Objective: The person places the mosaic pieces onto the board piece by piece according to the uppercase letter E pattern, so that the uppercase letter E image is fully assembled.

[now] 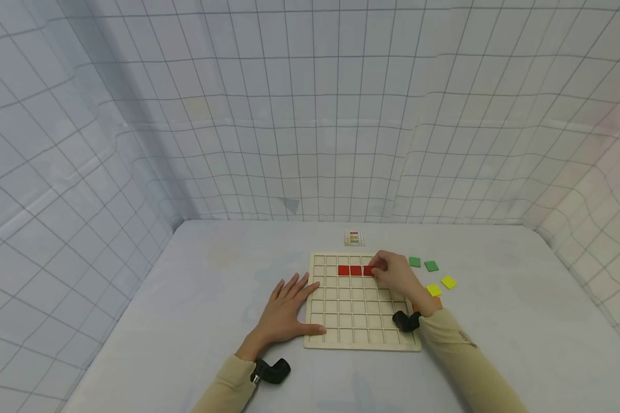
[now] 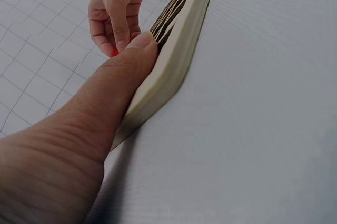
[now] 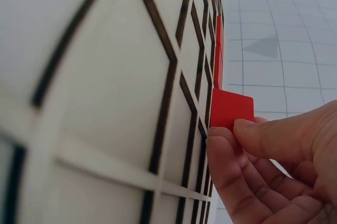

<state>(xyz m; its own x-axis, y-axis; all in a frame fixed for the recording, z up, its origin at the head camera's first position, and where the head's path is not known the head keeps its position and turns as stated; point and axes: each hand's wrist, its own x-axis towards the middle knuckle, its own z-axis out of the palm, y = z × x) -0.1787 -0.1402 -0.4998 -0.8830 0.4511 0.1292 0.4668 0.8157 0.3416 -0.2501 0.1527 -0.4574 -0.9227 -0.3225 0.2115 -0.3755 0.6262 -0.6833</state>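
Observation:
A wooden grid board [image 1: 344, 321] lies on the table, with two red square tiles [image 1: 349, 270] side by side in its upper row. My right hand [image 1: 396, 277] pinches a third red tile [image 3: 229, 109] between thumb and fingers. That tile is tilted up from the board, one edge at the cell right of the other two. At the board's left edge rests my left hand [image 1: 284, 312], fingers spread, its thumb [image 2: 124, 74] lying over the rim. My right hand and forearm hide part of the board's right side.
Right of the board lie two green tiles [image 1: 415, 262], two yellow tiles [image 1: 448, 282] and something orange [image 1: 437, 302], partly covered by the right wrist. Behind the board sits a small card [image 1: 354, 237] with a coloured grid pattern. Grid-patterned cloth [image 1: 310, 143] walls the table at back and sides.

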